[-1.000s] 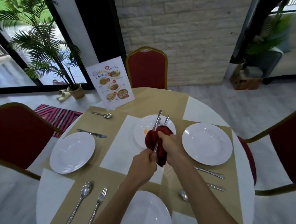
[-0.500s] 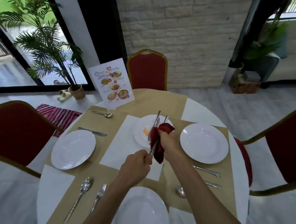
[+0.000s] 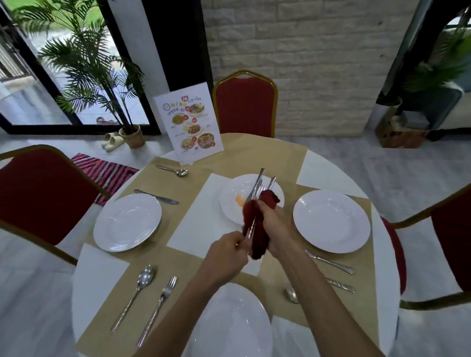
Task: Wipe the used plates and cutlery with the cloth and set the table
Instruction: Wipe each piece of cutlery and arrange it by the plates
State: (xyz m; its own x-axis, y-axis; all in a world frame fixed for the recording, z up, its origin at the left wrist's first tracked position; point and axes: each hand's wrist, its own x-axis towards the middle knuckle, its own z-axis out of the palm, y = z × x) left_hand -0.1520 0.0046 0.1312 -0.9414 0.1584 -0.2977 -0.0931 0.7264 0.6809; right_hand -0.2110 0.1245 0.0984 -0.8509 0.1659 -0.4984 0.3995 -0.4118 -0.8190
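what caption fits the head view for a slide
Right hand wipes cutlery with red cloth, left hand holding it, over a stained plate.

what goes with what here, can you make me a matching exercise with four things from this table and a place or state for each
1. cloth
2. menu card
3. centre plate
4. spoon and fork

a. orange smear on it
b. lying left of the near plate
c. gripped in the right hand, wrapped around cutlery
d. standing at the table's far edge

Pairs: 1-c, 2-d, 3-a, 4-b
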